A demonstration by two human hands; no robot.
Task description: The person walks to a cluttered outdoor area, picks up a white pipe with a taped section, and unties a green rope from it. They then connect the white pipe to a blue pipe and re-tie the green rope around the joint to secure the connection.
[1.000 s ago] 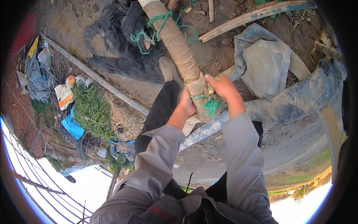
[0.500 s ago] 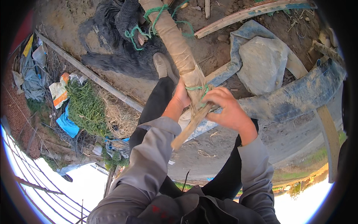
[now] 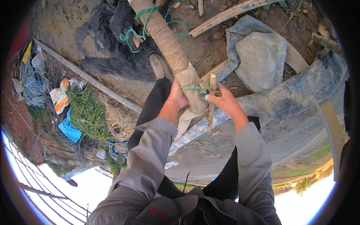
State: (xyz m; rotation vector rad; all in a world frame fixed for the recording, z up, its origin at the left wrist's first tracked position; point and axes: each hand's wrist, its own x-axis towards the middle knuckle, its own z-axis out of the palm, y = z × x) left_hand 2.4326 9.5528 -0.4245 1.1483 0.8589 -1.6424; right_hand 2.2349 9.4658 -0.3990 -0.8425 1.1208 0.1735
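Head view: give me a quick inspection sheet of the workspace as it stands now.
Surface: bare dirt ground.
Job's things: cloth-wrapped pole, green cord looped near its lower end, short stick at the knot.
Clutter: dark netting, grey sack, plastic scraps, cut grass.
Grippers: left hand grips the pole; right hand holds the stick.
Cables: nothing seen besides cord.
Surroundings: thin pipe, curved muddy sheet, brick wall.
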